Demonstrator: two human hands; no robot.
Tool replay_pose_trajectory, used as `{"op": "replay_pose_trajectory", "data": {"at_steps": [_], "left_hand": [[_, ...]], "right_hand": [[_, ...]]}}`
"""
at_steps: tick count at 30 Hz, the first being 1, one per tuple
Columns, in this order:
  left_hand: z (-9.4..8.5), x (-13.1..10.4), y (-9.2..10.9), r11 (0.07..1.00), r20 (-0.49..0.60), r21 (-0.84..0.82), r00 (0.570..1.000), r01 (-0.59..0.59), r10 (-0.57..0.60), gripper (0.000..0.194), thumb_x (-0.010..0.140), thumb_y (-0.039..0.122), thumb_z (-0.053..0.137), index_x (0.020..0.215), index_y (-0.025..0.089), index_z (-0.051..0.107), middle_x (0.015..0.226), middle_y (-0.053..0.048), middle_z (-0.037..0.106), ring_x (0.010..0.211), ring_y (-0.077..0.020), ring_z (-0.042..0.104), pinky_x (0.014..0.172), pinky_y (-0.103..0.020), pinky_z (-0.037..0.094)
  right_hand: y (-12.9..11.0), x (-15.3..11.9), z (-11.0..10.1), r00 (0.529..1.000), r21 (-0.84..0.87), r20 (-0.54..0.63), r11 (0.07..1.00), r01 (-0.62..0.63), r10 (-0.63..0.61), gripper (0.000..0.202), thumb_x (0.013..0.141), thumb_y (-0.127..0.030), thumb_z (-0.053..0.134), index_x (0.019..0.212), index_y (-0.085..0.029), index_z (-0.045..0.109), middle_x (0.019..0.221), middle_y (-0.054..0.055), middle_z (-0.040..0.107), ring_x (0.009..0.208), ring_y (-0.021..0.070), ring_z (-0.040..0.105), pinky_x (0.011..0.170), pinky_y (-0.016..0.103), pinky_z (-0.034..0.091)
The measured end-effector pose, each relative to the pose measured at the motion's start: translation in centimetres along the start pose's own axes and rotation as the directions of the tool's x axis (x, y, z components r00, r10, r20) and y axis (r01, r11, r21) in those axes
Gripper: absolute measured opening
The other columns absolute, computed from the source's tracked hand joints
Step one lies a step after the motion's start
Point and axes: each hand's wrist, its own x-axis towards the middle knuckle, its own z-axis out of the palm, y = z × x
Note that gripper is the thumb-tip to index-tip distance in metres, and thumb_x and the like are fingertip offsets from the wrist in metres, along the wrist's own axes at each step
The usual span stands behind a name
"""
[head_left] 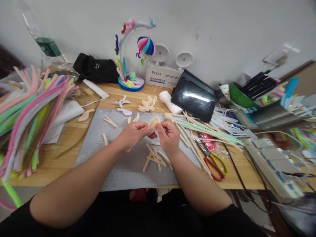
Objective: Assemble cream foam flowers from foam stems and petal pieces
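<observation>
Head view: the left hand [133, 134] and right hand [170, 134] meet just above the mat, their fingers [161, 131] pinched on a cream petal [155, 121], which stands up between them. Beneath and beside the hands, short cream sticks [154, 158] lie crossed on the grey mat [95, 161]. Beyond it sits a cream flower [147, 104]. To the right, long strips [197, 124] spread near the scissors [216, 167], whose handles are red and yellow. A colourful bundle [37, 112] fills the left of the wooden worktop [53, 166]; a hanging-balloon ornament [132, 83] stands at the back.
</observation>
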Motion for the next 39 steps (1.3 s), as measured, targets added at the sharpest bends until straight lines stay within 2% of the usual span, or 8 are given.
{"op": "replay_pose_trajectory", "data": {"at_steps": [7, 12, 15, 20, 25, 31, 35, 39], "left_hand": [[0.1, 0.0, -0.4, 1.0, -0.018, -0.002, 1.0, 0.014, -0.014, 0.026, 0.075, 0.032, 0.051, 0.059, 0.013, 0.056, 0.056, -0.001, 0.057, 0.058, -0.01, 0.048, 0.063, -0.024, 0.036], [-0.1, -0.1, -0.2, 0.999, 0.016, 0.02, 0.999, 0.032, -0.032, 0.026, 0.074, 0.031, 0.052, 0.056, 0.013, 0.055, 0.053, 0.0, 0.054, 0.056, -0.0095, 0.047, 0.062, -0.024, 0.035], [-0.2, -0.2, -0.1, 0.993, 0.044, 0.116, 0.999, 0.008, -0.013, 0.029, 0.075, 0.033, 0.051, 0.053, 0.013, 0.053, 0.051, 0.0, 0.053, 0.054, -0.009, 0.045, 0.06, -0.023, 0.034], [-0.4, -0.2, 0.2, 0.974, 0.117, 0.227, 0.993, -0.014, -0.013, 0.031, 0.076, 0.036, 0.048, 0.056, 0.014, 0.054, 0.053, 0.001, 0.054, 0.055, -0.0097, 0.047, 0.061, -0.023, 0.035], [-0.5, -0.2, 0.8, 0.953, 0.188, 0.292, 0.982, -0.08, 0.025, 0.028, 0.075, 0.035, 0.049, 0.056, 0.014, 0.053, 0.067, -0.001, 0.058, 0.067, -0.0113, 0.051, 0.065, -0.023, 0.036], [-0.4, -0.1, 0.5, 0.925, 0.178, 0.361, 0.982, -0.12, 0.058, 0.032, 0.077, 0.036, 0.045, 0.053, 0.014, 0.049, 0.06, 0.0, 0.055, 0.06, -0.0106, 0.049, 0.059, -0.022, 0.036], [-0.3, -0.3, 0.3, 0.833, 0.152, 0.497, 0.97, -0.241, 0.19, 0.034, 0.079, 0.036, 0.044, 0.053, 0.015, 0.049, 0.054, 0.0, 0.049, 0.054, -0.0104, 0.045, 0.055, -0.022, 0.034], [-0.1, -0.5, 0.4, 0.625, 0.173, 0.63, 0.867, -0.462, 0.467, 0.037, 0.08, 0.038, 0.042, 0.051, 0.017, 0.048, 0.052, -0.001, 0.044, 0.057, -0.0128, 0.042, 0.061, -0.026, 0.034]], "right_hand": [[1.0, 0.1, 0.2, 0.98, 0.108, 0.172, 0.987, -0.116, 0.096, 0.022, 0.077, -0.029, 0.052, 0.059, -0.017, 0.047, 0.055, -0.005, 0.041, 0.052, 0.0073, 0.039, 0.052, 0.021, 0.033], [0.8, 0.3, -0.1, 0.97, 0.094, 0.236, 0.993, -0.076, 0.052, 0.019, 0.077, -0.029, 0.051, 0.064, -0.017, 0.051, 0.06, -0.003, 0.045, 0.056, 0.0079, 0.042, 0.055, 0.022, 0.034], [0.5, 0.4, -0.3, 0.962, 0.075, 0.268, 0.994, -0.081, 0.058, 0.021, 0.078, -0.03, 0.049, 0.063, -0.016, 0.052, 0.058, -0.003, 0.044, 0.056, 0.0082, 0.042, 0.055, 0.022, 0.034], [0.5, 0.4, -0.3, 0.901, 0.132, 0.406, 0.966, -0.224, 0.153, 0.03, 0.08, -0.036, 0.044, 0.06, -0.016, 0.051, 0.051, -0.003, 0.045, 0.05, 0.0075, 0.04, 0.05, 0.022, 0.032], [0.9, 0.4, -0.1, 0.913, 0.276, 0.305, 0.892, -0.357, 0.271, 0.036, 0.079, -0.039, 0.044, 0.052, -0.016, 0.045, 0.046, -0.004, 0.044, 0.045, 0.0067, 0.039, 0.046, 0.021, 0.03], [0.9, 0.2, 0.3, 0.827, 0.373, 0.435, 0.765, -0.525, 0.356, 0.037, 0.075, -0.044, 0.05, 0.051, -0.016, 0.046, 0.041, -0.004, 0.043, 0.039, 0.0059, 0.036, 0.039, 0.02, 0.025], [0.4, -0.1, 0.5, 0.877, 0.39, 0.351, 0.8, -0.457, 0.329, 0.038, 0.077, -0.041, 0.048, 0.049, -0.016, 0.044, 0.042, -0.004, 0.041, 0.041, 0.0055, 0.035, 0.041, 0.02, 0.025], [-0.1, -0.4, 0.9, 0.904, 0.306, 0.251, 0.857, -0.415, 0.348, 0.039, 0.077, -0.04, 0.049, 0.047, -0.017, 0.039, 0.043, -0.006, 0.035, 0.043, 0.0051, 0.031, 0.043, 0.02, 0.025]]}}
